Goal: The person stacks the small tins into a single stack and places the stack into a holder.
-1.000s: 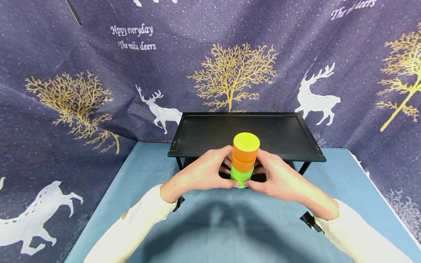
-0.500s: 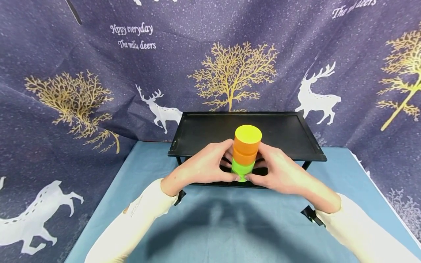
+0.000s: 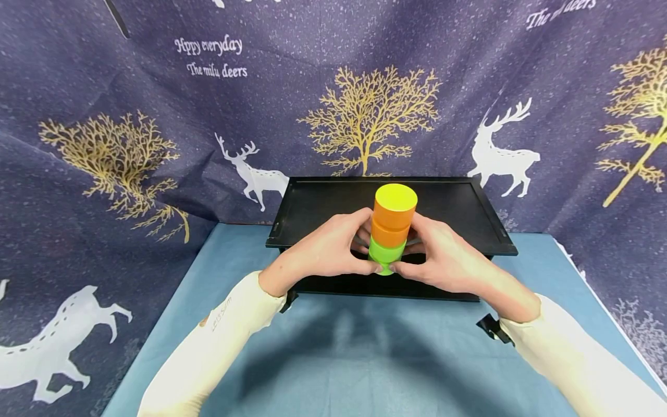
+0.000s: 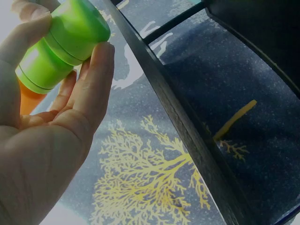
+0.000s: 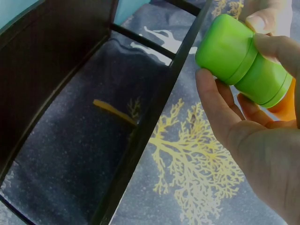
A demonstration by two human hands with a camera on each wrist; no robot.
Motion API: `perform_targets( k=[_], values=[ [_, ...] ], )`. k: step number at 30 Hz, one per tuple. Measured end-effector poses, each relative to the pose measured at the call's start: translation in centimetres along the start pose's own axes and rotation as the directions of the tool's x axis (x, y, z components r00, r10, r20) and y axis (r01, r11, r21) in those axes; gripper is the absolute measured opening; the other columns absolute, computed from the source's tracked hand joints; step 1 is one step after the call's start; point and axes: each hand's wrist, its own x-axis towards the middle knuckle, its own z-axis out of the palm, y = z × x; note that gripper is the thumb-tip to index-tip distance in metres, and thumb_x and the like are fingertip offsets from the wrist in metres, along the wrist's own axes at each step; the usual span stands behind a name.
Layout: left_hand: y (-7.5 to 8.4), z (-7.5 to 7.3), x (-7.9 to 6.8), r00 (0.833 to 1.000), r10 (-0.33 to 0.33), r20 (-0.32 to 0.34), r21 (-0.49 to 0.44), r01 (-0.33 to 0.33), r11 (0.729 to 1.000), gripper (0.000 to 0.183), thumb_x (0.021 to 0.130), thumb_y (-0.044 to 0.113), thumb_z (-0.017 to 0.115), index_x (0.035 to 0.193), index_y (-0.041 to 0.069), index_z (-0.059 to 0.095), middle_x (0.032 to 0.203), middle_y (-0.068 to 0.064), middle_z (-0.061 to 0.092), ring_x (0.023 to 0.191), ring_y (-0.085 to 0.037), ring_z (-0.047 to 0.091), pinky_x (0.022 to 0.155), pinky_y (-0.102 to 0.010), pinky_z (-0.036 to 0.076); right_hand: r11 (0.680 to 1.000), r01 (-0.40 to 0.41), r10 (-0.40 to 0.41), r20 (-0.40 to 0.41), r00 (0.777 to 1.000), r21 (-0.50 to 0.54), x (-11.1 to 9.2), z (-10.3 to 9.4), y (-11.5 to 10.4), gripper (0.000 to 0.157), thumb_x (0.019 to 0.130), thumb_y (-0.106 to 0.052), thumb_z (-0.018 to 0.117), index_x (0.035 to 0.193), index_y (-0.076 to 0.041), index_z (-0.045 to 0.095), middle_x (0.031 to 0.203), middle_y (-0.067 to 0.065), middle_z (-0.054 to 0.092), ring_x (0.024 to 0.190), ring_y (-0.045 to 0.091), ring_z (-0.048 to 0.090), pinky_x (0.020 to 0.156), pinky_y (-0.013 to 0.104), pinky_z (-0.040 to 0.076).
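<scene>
Between both hands stands an upright stack of cup-like cylinders (image 3: 391, 234), held in front of the black shelf. From the top its colours run yellow, orange and green, with two green pieces (image 5: 227, 49) showing in the right wrist view. My left hand (image 3: 330, 246) grips the stack from the left, thumb at the near side low on the green and fingers behind. Its mirror, my right hand (image 3: 450, 258), grips from the right in the same way. The thumbs nearly meet. In the left wrist view, fingertips (image 4: 103, 54) touch the lowest green piece. Parts of the fingers are hidden behind the stack.
A low black two-level shelf (image 3: 333, 202) stands at the back of the blue-covered table (image 3: 333, 359). The stack and hands overlap its front edge in the head view. A dark cloth backdrop (image 3: 292, 52) printed with deer and trees hangs behind.
Both hands have carried the stack steadily up the head view, away from the body, while keeping their grip. The lower level of the shelf shows more beneath the hands now.
</scene>
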Motion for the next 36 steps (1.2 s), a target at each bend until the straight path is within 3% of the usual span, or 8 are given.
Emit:
perform_targets(
  k=[4,12,17,25,36],
  values=[
    [0.0,-0.2,0.3,1.0,-0.004,-0.001,-0.007,0.004,1.0,0.062,0.085,0.012,0.09,0.135,0.011,0.054,0.117,0.002,0.069,0.101,-0.009,0.072,0.091,-0.032,0.061,1.0,-0.004,0.004,0.006,1.0,-0.003,0.3,-0.3,0.1,0.062,0.088,-0.011,0.088,0.139,-0.015,0.054,0.132,0.002,0.064,0.114,0.017,0.072,0.093,0.033,0.061],
    [-0.1,-0.6,1.0,1.0,-0.005,-0.019,0.006,0.006,1.0,0.059,0.085,0.012,0.09,0.133,0.011,0.055,0.115,0.001,0.069,0.1,-0.009,0.072,0.089,-0.025,0.06,1.0,-0.018,0.018,0.006,1.0,-0.009,0.9,-0.8,0.4,0.063,0.088,-0.009,0.088,0.141,-0.012,0.053,0.133,0.006,0.064,0.11,0.02,0.074,0.093,0.038,0.062],
    [-0.3,-0.8,1.4,1.0,-0.015,-0.018,-0.004,0.015,1.0,0.059,0.085,0.012,0.089,0.133,0.011,0.055,0.116,0.0,0.069,0.1,-0.01,0.072,0.089,-0.026,0.061,1.0,-0.022,0.022,0.007,1.0,-0.013,1.4,-1.1,0.7,0.064,0.087,-0.008,0.087,0.141,-0.011,0.052,0.133,0.007,0.064,0.11,0.022,0.074,0.093,0.041,0.062],
    [-0.8,-1.4,2.3,0.999,-0.021,-0.028,-0.019,0.021,1.0,0.059,0.086,0.01,0.088,0.134,0.01,0.054,0.117,-0.002,0.067,0.102,-0.012,0.071,0.092,-0.031,0.061,0.999,-0.022,0.022,-0.001,1.0,-0.044,2.4,-1.7,1.1,0.066,0.087,-0.006,0.087,0.142,-0.01,0.051,0.133,0.008,0.063,0.109,0.023,0.073,0.093,0.039,0.061],
    [-1.4,-1.9,3.4,0.999,-0.012,-0.04,0.001,0.012,1.0,0.057,0.088,0.009,0.086,0.134,0.009,0.053,0.119,-0.003,0.067,0.104,-0.013,0.071,0.091,-0.028,0.06,0.997,-0.044,0.043,-0.023,0.999,-0.063,3.2,-2.3,1.7,0.065,0.088,-0.007,0.087,0.143,-0.008,0.051,0.132,0.01,0.064,0.107,0.024,0.073,0.092,0.039,0.062]
  ],
)
